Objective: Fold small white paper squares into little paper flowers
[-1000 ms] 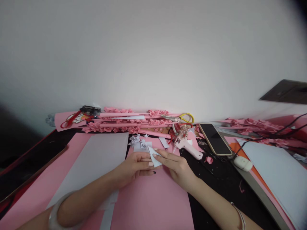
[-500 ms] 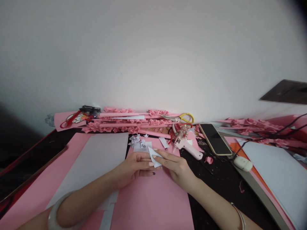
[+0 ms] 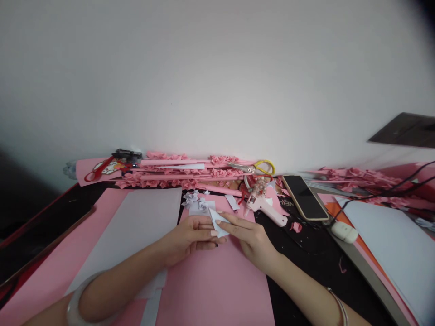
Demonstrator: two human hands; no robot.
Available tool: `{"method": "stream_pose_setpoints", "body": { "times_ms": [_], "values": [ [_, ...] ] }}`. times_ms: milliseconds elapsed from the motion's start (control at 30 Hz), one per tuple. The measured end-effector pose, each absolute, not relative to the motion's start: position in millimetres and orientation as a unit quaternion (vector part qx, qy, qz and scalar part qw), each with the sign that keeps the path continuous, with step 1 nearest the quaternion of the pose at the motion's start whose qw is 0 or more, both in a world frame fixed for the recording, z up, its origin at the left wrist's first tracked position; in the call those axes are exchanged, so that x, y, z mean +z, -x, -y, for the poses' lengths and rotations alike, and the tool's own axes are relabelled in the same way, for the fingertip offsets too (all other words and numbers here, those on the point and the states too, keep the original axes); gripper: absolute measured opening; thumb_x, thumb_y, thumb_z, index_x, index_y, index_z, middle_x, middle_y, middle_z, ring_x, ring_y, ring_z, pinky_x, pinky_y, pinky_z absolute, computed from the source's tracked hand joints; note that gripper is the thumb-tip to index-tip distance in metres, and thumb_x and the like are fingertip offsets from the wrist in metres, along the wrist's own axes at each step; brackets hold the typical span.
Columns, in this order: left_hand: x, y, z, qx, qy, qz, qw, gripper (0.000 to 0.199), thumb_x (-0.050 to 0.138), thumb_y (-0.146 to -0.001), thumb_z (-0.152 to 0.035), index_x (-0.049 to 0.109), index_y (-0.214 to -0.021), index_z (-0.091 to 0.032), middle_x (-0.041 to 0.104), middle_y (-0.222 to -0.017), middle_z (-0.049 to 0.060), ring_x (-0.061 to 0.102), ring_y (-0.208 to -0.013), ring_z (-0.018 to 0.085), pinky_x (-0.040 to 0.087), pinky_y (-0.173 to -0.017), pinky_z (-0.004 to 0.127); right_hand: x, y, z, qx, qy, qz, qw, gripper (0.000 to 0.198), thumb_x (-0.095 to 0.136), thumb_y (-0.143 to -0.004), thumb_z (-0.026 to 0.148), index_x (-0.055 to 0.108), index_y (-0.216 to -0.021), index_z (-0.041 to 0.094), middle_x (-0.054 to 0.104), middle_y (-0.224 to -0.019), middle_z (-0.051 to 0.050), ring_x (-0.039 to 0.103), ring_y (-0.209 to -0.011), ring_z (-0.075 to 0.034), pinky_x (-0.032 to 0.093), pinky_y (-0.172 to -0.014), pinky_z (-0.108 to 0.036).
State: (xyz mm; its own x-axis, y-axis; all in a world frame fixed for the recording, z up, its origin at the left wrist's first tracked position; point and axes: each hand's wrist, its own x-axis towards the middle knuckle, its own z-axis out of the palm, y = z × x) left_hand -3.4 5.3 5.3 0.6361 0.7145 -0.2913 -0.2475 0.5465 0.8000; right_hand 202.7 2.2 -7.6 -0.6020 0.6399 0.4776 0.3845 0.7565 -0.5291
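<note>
Between my two hands is a small folded piece of white paper (image 3: 217,222), pointed at its upper left end. My left hand (image 3: 190,237) pinches its left edge, with the thumb on top and the other fingers under it. From the other side, my right hand (image 3: 249,233) grips it, two fingers lying across its face; the right thumb is hidden. Just beyond the fingertips, several small white folded paper flowers (image 3: 192,199) lie by a flat white paper piece. Below my hands spreads a pink paper sheet (image 3: 217,290).
A pink glue gun (image 3: 268,210) and a phone (image 3: 306,197) lie to the right. Yellow-handled scissors (image 3: 263,167) rest on pink paper flower stems (image 3: 190,181) along the wall. White sheets (image 3: 136,222) are at left, more paper (image 3: 390,240) and a white earbud case (image 3: 344,232) at right.
Both hands keep their hold on the folded paper in nearly the same place. Only a very slight shift of the fingers and the left forearm shows.
</note>
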Motion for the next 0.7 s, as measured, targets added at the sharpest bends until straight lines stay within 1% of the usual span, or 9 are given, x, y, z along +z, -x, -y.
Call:
{"method": "stream_pose_setpoints", "body": {
  "times_ms": [233, 367, 533, 700],
  "values": [
    [3.0, 3.7, -6.8, 0.289, -0.375, -0.319, 0.822, 0.029, 0.069, -0.072, -0.016, 0.066, -0.101, -0.019, 0.068, -0.089, 0.004, 0.064, -0.082, 0.012, 0.049, -0.066, 0.015, -7.9, -203.2, -2.5, 0.187, 0.290, 0.880, 0.326, 0.048, 0.035, -0.086, 0.000, 0.048, -0.126, 0.022, 0.043, -0.135, -0.006, 0.043, -0.122, -0.017, 0.038, -0.101, -0.033],
    [2.5, 4.5, -6.4, 0.284, -0.380, -0.325, 0.818, 0.029, 0.069, -0.072, -0.018, 0.066, -0.101, -0.019, 0.068, -0.091, 0.004, 0.064, -0.083, 0.012, 0.049, -0.065, 0.014, -8.1, -203.8, -2.4, 0.181, 0.286, 0.884, 0.322, 0.047, 0.036, -0.087, 0.002, 0.046, -0.128, 0.024, 0.042, -0.136, -0.005, 0.043, -0.122, -0.016, 0.039, -0.101, -0.032],
    [3.8, 5.0, -5.8, 0.278, -0.382, -0.334, 0.816, 0.029, 0.069, -0.071, -0.018, 0.066, -0.100, -0.019, 0.069, -0.086, 0.003, 0.065, -0.083, 0.012, 0.049, -0.066, 0.014, -9.1, -204.8, -1.9, 0.183, 0.284, 0.889, 0.311, 0.047, 0.037, -0.088, 0.003, 0.043, -0.129, 0.024, 0.040, -0.137, -0.005, 0.041, -0.123, -0.015, 0.038, -0.102, -0.031],
    [4.5, 4.5, -6.2, 0.270, -0.389, -0.347, 0.810, 0.031, 0.071, -0.070, -0.020, 0.066, -0.100, -0.019, 0.069, -0.087, 0.003, 0.065, -0.085, 0.013, 0.048, -0.064, 0.014, -6.8, -205.0, -2.0, 0.192, 0.285, 0.889, 0.301, 0.046, 0.036, -0.088, 0.005, 0.043, -0.129, 0.025, 0.039, -0.138, -0.005, 0.040, -0.123, -0.015, 0.036, -0.102, -0.032]
  ]
}}
